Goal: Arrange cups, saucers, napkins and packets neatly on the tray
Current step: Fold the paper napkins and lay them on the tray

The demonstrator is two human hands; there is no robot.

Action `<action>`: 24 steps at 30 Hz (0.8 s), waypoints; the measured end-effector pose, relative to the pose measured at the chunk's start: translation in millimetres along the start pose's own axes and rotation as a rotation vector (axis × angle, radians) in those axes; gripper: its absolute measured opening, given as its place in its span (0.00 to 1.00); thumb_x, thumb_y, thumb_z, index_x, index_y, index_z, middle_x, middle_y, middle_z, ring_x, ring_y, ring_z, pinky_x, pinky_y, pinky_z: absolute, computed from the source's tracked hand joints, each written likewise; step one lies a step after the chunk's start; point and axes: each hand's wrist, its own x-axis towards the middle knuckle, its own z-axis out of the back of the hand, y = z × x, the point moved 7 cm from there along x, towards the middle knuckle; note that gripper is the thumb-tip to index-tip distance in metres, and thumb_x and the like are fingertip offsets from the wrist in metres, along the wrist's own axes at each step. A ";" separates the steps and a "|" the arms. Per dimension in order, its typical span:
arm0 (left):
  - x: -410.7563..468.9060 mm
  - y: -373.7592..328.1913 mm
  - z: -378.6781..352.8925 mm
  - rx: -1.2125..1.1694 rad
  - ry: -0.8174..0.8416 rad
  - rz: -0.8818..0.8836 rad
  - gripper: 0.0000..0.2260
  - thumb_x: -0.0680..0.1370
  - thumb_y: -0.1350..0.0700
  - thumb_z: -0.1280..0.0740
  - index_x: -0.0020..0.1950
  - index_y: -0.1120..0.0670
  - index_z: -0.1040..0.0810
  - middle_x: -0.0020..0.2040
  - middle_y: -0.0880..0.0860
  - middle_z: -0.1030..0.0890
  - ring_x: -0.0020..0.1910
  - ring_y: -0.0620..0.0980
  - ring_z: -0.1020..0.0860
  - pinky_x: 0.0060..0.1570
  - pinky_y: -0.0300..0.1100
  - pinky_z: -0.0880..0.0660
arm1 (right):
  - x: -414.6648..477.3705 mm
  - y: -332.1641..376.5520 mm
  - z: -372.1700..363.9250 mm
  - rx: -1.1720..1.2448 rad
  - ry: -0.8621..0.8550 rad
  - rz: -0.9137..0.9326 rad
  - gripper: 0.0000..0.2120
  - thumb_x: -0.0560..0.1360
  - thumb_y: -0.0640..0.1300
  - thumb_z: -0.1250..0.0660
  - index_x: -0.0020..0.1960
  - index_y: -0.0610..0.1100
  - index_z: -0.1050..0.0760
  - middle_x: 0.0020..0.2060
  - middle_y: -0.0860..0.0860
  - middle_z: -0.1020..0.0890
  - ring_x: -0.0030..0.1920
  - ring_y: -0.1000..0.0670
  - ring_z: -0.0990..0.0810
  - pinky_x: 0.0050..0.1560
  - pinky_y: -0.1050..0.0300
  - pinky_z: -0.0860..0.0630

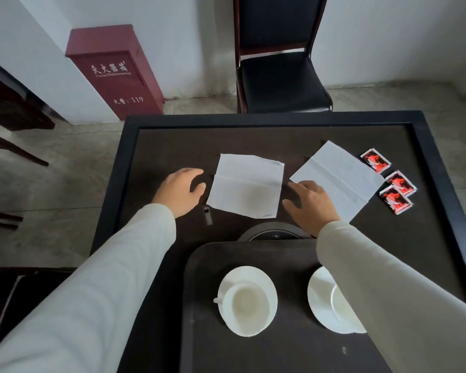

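Dark table [172,146], items on it:
- Tray [280,351] at near edge, holding the left cup [249,302] on its saucer [228,281] and the right cup [336,302] on its saucer [318,292], both half hidden by the right sleeve [382,286].
- Left napkin [246,184] and right napkin [339,173], flat, beyond the tray.
- Three red packets [400,183], just right of the right napkin.
- Left hand [182,191]: fingers loosely curved, holding nothing, just beside the left napkin.
- Right hand [311,203]: fingers spread, between the napkins, overlapping the right one's near edge.
- Small grey tag [207,216]; round disc [273,232].

Beyond: black chair [281,84], red box [113,74].
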 end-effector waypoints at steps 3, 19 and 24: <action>25.2 1.7 -14.1 0.084 0.049 -0.063 0.23 0.82 0.50 0.36 0.78 0.46 0.34 0.79 0.49 0.35 0.77 0.55 0.35 0.72 0.56 0.34 | 15.4 3.0 -9.2 -0.066 -0.028 0.013 0.24 0.78 0.51 0.34 0.72 0.47 0.31 0.70 0.41 0.30 0.69 0.38 0.34 0.68 0.43 0.32; 58.8 -1.2 -50.3 0.142 -0.004 -0.315 0.15 0.82 0.54 0.34 0.69 0.50 0.21 0.80 0.53 0.37 0.79 0.57 0.40 0.73 0.58 0.37 | 38.9 19.6 -29.4 -0.072 -0.172 0.153 0.11 0.78 0.46 0.32 0.60 0.46 0.18 0.66 0.41 0.25 0.66 0.35 0.30 0.65 0.37 0.31; 57.6 -2.1 -51.1 0.068 -0.038 -0.298 0.14 0.81 0.55 0.32 0.66 0.52 0.19 0.78 0.54 0.32 0.78 0.56 0.37 0.73 0.57 0.37 | 40.2 18.6 -25.0 -0.013 -0.217 0.146 0.08 0.77 0.42 0.31 0.55 0.44 0.15 0.60 0.42 0.21 0.60 0.37 0.25 0.61 0.41 0.28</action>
